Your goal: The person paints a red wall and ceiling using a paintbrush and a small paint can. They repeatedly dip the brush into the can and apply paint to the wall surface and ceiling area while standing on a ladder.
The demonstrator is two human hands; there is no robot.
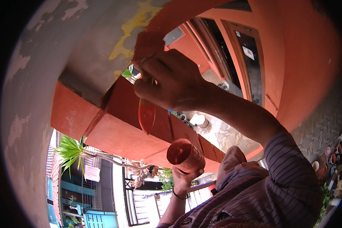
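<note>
My right hand (173, 79) is raised and closed around a paintbrush, whose red handle (147, 116) hangs below my fingers. The brush's bristle end is at the edge of a grey wall surface (97, 37) with yellow patches, beside a dark red painted band (150, 42); just where the bristles touch cannot be told. Lower down, my left hand (183, 178) holds a can (192, 161) from beneath, tilted towards the camera. Its inside is coated with red paint (180, 152).
An orange-red painted ledge (125, 126) runs diagonally beneath my hands. A plant with long green leaves (69, 152) stands at lower left. Several paint containers (331, 158) are on the ground at far right. A framed glass door (249, 57) is at upper right.
</note>
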